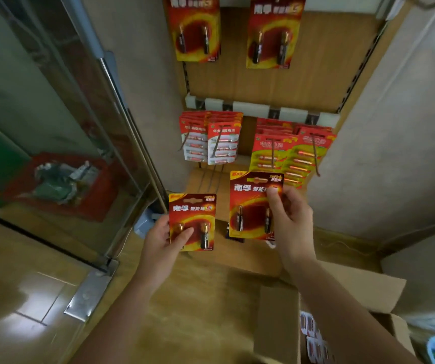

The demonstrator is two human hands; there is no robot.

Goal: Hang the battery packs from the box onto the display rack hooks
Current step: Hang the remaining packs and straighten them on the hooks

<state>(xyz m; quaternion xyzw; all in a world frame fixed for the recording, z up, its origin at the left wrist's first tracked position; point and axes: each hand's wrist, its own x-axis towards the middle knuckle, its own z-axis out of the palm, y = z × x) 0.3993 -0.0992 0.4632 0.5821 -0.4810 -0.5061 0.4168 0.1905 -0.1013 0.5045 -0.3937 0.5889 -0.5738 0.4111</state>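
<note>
While hands (pixel 159 241) (pixel 293 219) grip glossy rectangular packs (pixel 192 208) (pixel 250 200), wood-grain rack (pixel 276 82), cardboard box (pixel 276 324).

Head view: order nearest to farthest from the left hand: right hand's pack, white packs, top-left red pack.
1. The right hand's pack, just right of the left hand.
2. The white packs, middle row above.
3. The top-left red pack, highest.

Both bare forearms reach forward and up from the bottom edge. Left hand (pixel 159 241) sits lower and grips left pack (pixel 192 214) by its lower left corner, thumb laid across the front. Right hand (pixel 291 222) sits higher and pinches right pack (pixel 250 203) at its right edge, thumb on the front near the top. Hands apart, packs not touching.
</note>
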